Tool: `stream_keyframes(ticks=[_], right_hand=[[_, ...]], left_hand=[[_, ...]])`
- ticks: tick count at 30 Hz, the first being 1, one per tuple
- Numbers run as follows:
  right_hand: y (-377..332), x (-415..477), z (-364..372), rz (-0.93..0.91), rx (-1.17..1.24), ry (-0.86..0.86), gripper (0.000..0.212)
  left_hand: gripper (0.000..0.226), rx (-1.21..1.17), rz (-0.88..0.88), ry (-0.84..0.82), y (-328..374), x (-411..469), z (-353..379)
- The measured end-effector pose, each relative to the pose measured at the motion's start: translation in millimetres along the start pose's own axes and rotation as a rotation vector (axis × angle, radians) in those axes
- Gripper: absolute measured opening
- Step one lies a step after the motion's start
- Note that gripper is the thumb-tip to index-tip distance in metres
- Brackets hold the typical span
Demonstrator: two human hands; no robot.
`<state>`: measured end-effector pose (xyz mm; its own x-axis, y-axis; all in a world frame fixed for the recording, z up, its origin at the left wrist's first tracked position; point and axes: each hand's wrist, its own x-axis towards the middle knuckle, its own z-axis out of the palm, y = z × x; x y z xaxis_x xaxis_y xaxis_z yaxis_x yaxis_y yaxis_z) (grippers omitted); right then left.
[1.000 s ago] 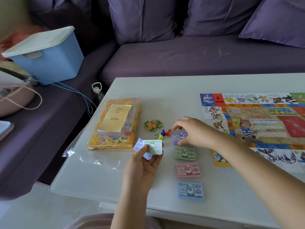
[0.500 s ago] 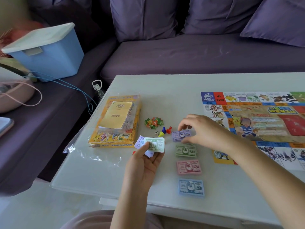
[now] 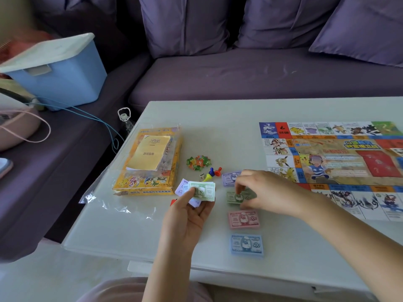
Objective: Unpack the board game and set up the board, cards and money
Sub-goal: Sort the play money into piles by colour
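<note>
My left hand (image 3: 188,212) holds a fanned bundle of play money (image 3: 201,190), a green note on top and purple ones under it. My right hand (image 3: 265,191) reaches over the green money pile (image 3: 234,197), its fingertips pinching the top note. In a column lie a purple pile (image 3: 229,178), the green pile, a pink 1000 pile (image 3: 243,219) and a blue 500 pile (image 3: 246,245). The game board (image 3: 340,164) lies unfolded at the right of the white table (image 3: 135,232).
The yellow game box (image 3: 150,173) in its clear wrap carries a yellow rule booklet (image 3: 149,152). Coloured pawns (image 3: 212,172), a die (image 3: 202,177) and a heap of small green-orange cards (image 3: 198,162) lie beside it. A purple sofa (image 3: 239,73) and a blue bin (image 3: 58,70) stand behind.
My right hand has moved from the purple pile down to the green pile. My left hand keeps holding the bundle of notes.
</note>
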<state>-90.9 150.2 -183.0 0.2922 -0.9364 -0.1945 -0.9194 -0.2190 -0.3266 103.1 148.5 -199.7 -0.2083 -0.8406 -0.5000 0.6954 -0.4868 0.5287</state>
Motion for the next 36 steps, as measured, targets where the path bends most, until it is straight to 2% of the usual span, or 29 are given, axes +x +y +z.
stream_keyframes(ticks=[14,22,30,36], right_hand=[[3,1,0,0.020,-0.008,0.012,0.023],[11,10,-3,0.108,0.132,0.205,0.027],[13,28,-5,0.192,0.165,0.122,0.044],[12,29,-4,0.177,0.147,0.136,0.041]], left_hand=[[0.016,0.057,-0.019,-0.035,0,-6,1],[0.014,0.082,-0.008,-0.014,0,-6,1],[0.014,0.095,-0.009,-0.009,1,-6,2],[0.014,0.108,-0.010,-0.003,1,-7,3]])
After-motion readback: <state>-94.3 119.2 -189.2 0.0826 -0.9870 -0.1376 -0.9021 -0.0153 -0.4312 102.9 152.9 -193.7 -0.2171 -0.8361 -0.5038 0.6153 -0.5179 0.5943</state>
